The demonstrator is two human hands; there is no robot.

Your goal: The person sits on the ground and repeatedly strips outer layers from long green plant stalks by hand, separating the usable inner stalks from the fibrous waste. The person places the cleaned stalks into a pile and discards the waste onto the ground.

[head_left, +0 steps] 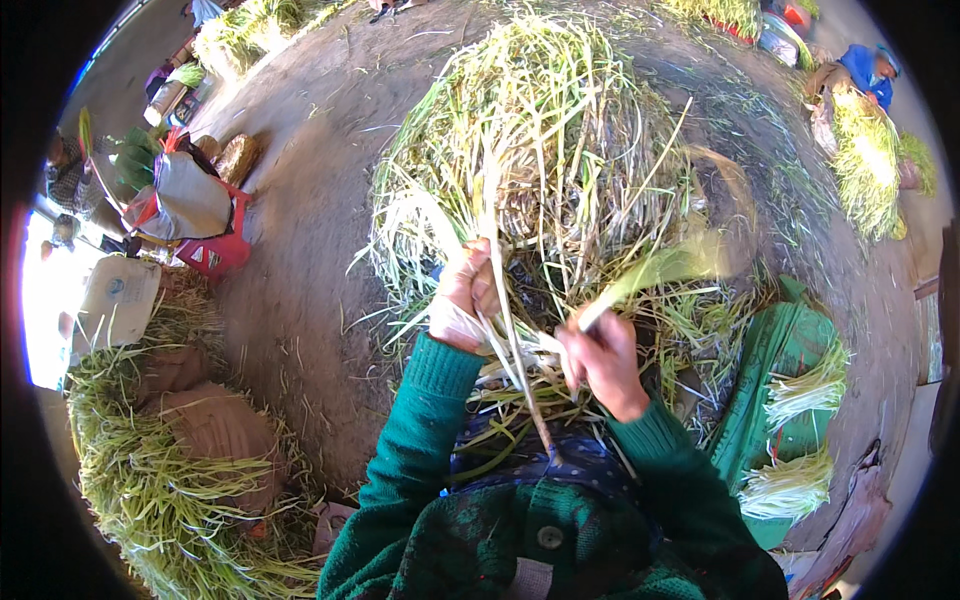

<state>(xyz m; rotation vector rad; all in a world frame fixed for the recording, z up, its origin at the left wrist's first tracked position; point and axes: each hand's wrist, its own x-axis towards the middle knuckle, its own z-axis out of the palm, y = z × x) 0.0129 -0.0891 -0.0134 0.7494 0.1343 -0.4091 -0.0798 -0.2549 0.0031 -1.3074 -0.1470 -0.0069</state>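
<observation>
My left hand (466, 292) is closed around several pale stalks of a long-leaved green plant, perhaps garlic shoots or chives, in front of my body. To its right, my right hand (600, 352) grips a blurred green leafy stalk (652, 266) that points up and right. A thin wooden stick (517, 360) runs from my lap up past my left hand. Loose leaves and stalks lie over the blue dotted cloth (577, 465) on my lap. Just beyond both hands rises a large heap of green and yellowed stalks (540, 135).
Sorted pale bundles (799, 397) lie on a green woven sack (750, 390) at right. Another leafy heap (165, 480) is at lower left. A red plastic chair (217, 247) stands at left, near a whitish container (120, 296). A person in blue (862, 71) sits at upper right.
</observation>
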